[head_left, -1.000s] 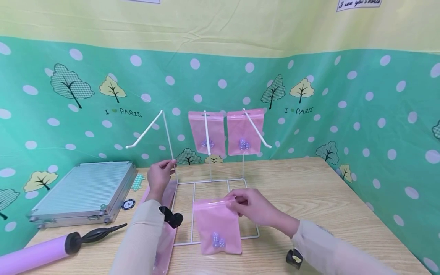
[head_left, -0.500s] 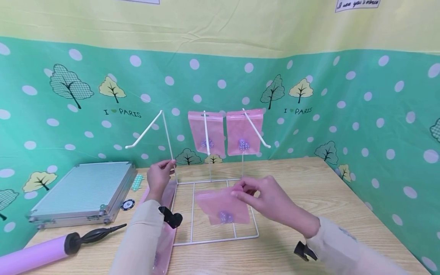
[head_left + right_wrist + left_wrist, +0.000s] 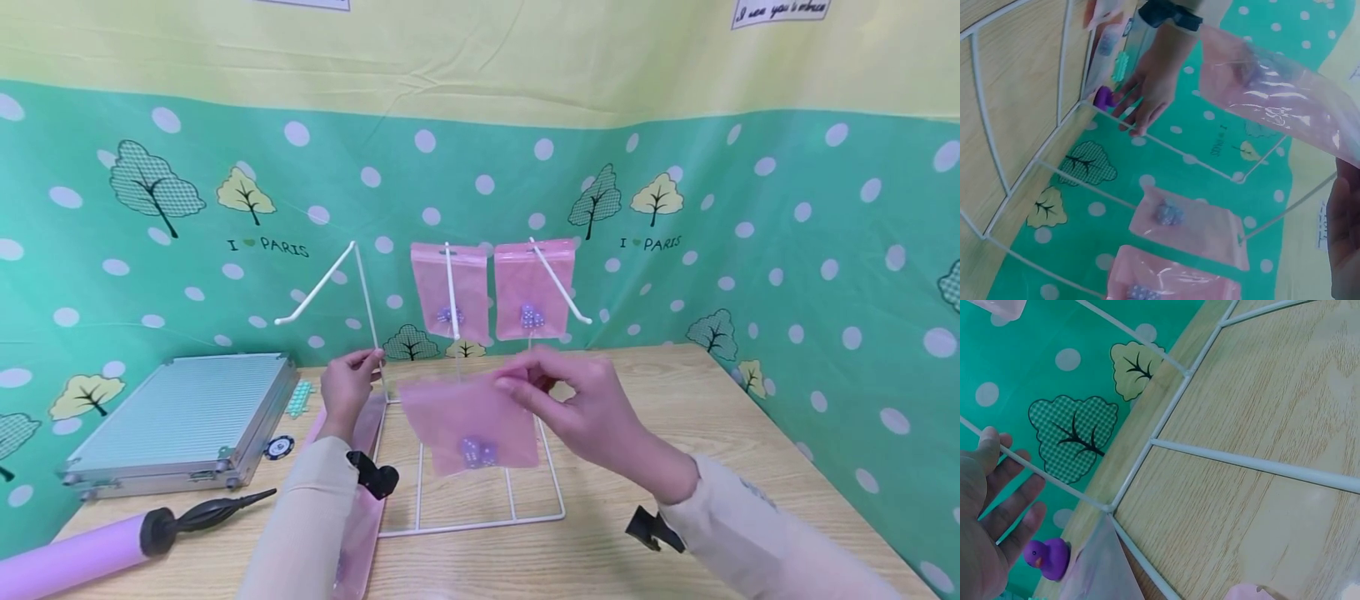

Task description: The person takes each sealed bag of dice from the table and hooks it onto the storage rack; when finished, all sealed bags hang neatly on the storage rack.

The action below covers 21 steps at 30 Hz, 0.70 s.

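Observation:
My right hand (image 3: pixel 585 404) pinches the top right corner of a pink zip bag (image 3: pixel 457 421), with purple dice (image 3: pixel 478 452) showing through its lower part. The bag hangs tilted in the air over the base of a white wire display rack (image 3: pixel 471 526). With thumb and forefinger, my left hand (image 3: pixel 348 387) holds the rack's left post; the other fingers are spread in the left wrist view. Two more pink bags hang at the back, one on the middle hook (image 3: pixel 452 292) and one on the right hook (image 3: pixel 558 283). The left hook (image 3: pixel 327 278) carries no bag.
Pink bags (image 3: pixel 363 525) lie beside the rack, partly under my left forearm. Farther left are a ribbed metal case (image 3: pixel 180 408), a poker chip (image 3: pixel 279 447), a teal piece (image 3: pixel 300 398) and a purple pump (image 3: pixel 82 550). A purple duck (image 3: pixel 1054 558) stands by the post.
My right hand has raised the pink zip bag from near the rack's front bar, tilting it, then brought it slightly left. The left hand stays on the post.

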Tool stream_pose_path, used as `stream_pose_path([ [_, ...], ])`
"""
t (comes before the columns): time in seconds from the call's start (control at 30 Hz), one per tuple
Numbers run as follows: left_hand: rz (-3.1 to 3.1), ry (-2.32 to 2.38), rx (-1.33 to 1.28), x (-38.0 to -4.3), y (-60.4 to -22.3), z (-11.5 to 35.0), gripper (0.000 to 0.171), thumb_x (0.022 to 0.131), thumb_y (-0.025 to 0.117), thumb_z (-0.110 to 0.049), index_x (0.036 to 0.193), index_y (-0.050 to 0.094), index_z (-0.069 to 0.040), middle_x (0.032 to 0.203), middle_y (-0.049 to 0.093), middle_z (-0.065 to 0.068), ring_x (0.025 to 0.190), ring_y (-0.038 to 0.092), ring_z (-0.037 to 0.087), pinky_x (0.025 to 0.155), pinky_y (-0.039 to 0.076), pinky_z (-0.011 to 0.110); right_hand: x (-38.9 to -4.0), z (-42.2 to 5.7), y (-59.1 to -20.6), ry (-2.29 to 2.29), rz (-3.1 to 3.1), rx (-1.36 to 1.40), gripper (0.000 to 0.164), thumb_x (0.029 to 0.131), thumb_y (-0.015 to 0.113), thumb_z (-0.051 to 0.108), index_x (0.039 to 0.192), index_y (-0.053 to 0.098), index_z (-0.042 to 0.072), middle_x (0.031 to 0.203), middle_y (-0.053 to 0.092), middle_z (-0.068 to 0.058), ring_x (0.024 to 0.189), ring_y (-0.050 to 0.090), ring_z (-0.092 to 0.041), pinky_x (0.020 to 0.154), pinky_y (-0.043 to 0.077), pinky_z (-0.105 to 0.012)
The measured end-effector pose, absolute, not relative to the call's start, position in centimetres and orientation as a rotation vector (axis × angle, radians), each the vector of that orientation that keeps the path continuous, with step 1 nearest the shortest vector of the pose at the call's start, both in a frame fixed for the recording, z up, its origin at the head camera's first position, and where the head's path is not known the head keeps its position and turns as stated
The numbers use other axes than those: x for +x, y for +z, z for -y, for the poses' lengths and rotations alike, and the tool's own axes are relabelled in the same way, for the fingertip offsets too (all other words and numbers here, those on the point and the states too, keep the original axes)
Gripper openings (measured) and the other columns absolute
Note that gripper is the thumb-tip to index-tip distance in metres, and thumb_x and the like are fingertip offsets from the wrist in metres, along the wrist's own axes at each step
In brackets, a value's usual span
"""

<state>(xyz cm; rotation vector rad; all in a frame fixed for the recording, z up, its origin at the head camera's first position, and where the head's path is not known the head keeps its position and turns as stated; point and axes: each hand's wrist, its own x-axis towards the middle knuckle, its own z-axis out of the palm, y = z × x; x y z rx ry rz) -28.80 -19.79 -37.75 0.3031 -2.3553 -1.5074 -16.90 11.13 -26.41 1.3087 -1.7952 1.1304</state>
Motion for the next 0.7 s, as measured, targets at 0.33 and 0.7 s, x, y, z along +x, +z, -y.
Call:
stream_pose_path([
  [0.33,2.358,-1.495,0.313,-28.7,-37.6,19.6,0.037,0.106,0.059,-0.029,0.127,0.069,0.000,0.121,0.070,0.021,0.108,0.071,0.036,0.088,0.059,0.044,-16.1,-10.0,-25.2,1.573,1.952,1.076,0.006,0.095,0.068,-0.001,0.099,0.072,-0.002,0.067,0.064,-0.005,0.052,0.056,-0.016,0.047,0.052,-0.027],
  [0.7,2.366,-1.512,0.330,-29.1,-37.9,19.8,0.040,0.106,0.058,-0.033,0.127,0.070,-0.002,0.121,0.071,0.020,0.108,0.071,0.035,0.090,0.058,0.046,-16.7,-9.6,-25.1,1.750,2.036,0.972,0.015,0.098,0.069,0.011,0.104,0.071,-0.003,0.067,0.059,-0.005,0.055,0.053,-0.015,0.049,0.053,-0.029],
])
